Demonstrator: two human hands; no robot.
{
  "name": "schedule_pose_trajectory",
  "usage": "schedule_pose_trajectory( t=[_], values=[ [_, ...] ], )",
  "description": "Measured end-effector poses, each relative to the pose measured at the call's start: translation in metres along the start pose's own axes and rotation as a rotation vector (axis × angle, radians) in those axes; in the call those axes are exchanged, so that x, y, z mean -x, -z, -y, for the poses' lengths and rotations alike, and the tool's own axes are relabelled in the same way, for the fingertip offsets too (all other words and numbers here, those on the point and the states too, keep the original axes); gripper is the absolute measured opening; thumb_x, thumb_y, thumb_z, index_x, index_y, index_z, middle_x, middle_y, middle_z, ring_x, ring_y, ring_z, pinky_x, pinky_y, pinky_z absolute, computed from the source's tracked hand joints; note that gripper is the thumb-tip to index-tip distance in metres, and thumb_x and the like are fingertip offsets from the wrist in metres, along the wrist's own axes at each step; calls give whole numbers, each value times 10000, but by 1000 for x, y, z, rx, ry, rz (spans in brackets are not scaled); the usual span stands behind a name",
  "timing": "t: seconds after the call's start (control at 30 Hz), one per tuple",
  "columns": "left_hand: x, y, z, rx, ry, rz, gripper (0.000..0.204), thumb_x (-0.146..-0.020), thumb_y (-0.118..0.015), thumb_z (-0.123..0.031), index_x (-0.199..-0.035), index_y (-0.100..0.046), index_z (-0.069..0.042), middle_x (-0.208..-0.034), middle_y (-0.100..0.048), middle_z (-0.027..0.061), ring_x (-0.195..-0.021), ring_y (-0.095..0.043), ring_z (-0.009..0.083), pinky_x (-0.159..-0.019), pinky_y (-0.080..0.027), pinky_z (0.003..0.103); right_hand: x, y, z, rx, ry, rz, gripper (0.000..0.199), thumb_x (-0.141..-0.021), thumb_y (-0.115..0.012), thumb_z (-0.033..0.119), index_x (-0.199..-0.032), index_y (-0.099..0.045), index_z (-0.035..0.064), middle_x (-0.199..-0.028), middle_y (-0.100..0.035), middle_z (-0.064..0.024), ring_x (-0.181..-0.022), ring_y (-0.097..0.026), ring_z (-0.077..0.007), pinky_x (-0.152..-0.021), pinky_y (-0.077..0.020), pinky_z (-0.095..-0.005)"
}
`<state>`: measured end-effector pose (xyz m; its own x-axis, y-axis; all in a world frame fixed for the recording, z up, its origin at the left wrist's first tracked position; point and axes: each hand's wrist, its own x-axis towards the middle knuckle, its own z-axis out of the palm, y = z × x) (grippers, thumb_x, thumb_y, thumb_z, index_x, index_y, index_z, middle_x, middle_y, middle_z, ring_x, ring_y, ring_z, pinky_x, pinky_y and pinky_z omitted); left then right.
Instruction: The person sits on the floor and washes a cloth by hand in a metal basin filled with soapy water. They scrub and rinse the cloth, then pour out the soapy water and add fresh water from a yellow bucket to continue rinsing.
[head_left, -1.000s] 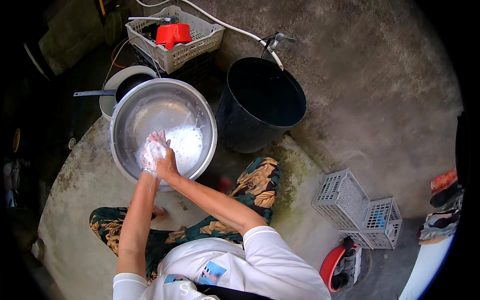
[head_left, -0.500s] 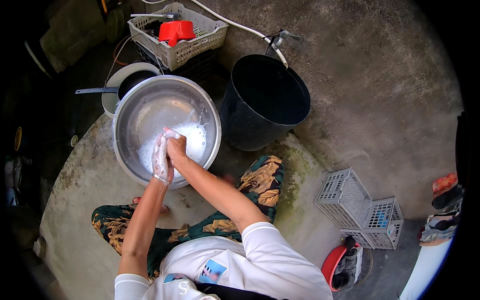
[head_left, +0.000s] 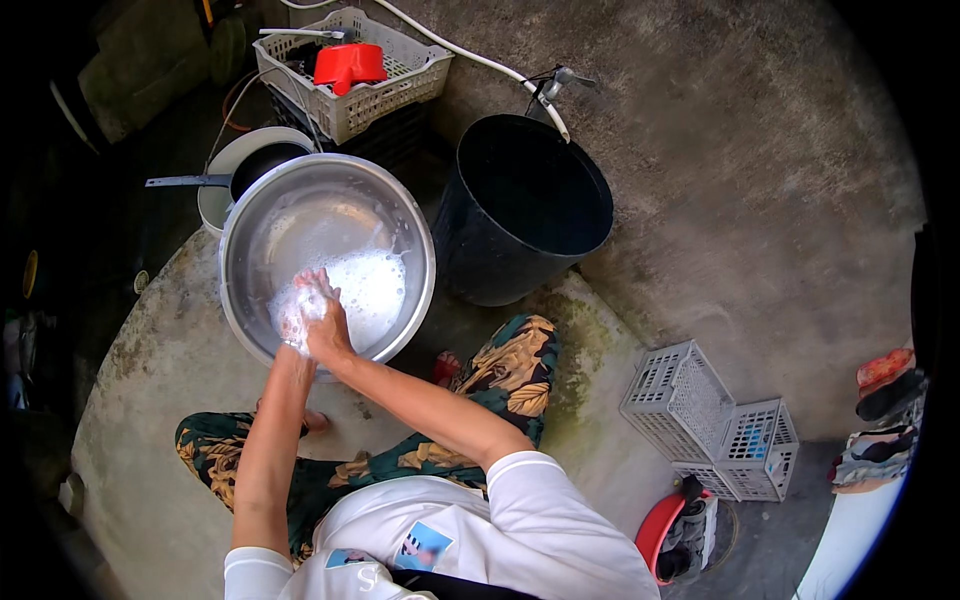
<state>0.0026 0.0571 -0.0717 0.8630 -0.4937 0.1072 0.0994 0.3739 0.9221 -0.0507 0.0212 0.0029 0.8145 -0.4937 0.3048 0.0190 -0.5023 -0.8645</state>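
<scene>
My two hands are pressed together over the near left part of a wide metal basin (head_left: 262,210). My left hand (head_left: 297,318) is covered in white suds, which hide most of its fingers. Across it lies my right hand (head_left: 328,332), gripping it from the right side. Some pinkish fingertips stick up at the far end of the pair. A patch of white foam (head_left: 370,290) floats in the basin just right of the hands. No tool or dish shows between them.
Behind the basin stands a pale bucket (head_left: 212,208) with a dark long-handled pan (head_left: 200,181). A black bucket (head_left: 480,270) sits to the right, under a white hose (head_left: 500,70). A plastic crate (head_left: 350,122) holds a red dipper (head_left: 347,65). Grey crates (head_left: 672,388) stand at the right.
Both hands have shifted slightly nearer and left. The right hand has slid over the left, and more suds now cover the left. The whole view has moved a little.
</scene>
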Motion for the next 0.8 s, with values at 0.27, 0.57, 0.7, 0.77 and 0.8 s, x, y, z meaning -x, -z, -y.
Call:
schedule_pose_trajectory(
  t=[0.27,0.57,0.7,0.77,0.8],
  values=[
    [-12,21,-9,988,358,-114,296,-873,-353,-254,-1034,-505,-57,-1039,-532,96,-972,-497,218,-861,-391,345,4,11,7,-341,-183,194,380,-753,-485,42,-1130,-517,77,-1209,-448,-166,-1193,-336,-305,-975,-277,-304],
    [4,-39,-55,869,414,-405,305,-875,-372,-222,-1127,-460,-74,-1152,-481,102,-1056,-448,192,-939,-341,315,-10,14,-15,-155,94,189,388,-745,-512,157,-1126,-520,82,-1204,-460,-143,-1205,-305,-321,-1024,-152,-431],
    [14,-52,-59,884,431,-281,337,-893,-335,-249,-1175,-410,-83,-1199,-442,86,-1089,-423,207,-955,-312,309,-15,28,-29,-13,200,271,435,-737,-519,130,-1165,-478,65,-1209,-458,-141,-1191,-334,-315,-1005,-207,-431],
    [21,-73,-80,848,445,-183,336,-900,-308,-225,-1178,-401,-60,-1182,-447,97,-1073,-435,200,-952,-312,287,-31,37,-40,255,140,399,456,-729,-507,120,-1179,-461,64,-1209,-451,-153,-1193,-318,-343,-997,-223,-443],
    [18,-54,-57,1043,404,13,320,-898,-317,-240,-1151,-425,-75,-1176,-451,84,-1082,-425,213,-959,-305,320,-25,33,-32,85,101,354,462,-725,-512,112,-1180,-459,59,-1210,-449,-155,-1194,-315,-345,-999,-221,-434]
  ],
)
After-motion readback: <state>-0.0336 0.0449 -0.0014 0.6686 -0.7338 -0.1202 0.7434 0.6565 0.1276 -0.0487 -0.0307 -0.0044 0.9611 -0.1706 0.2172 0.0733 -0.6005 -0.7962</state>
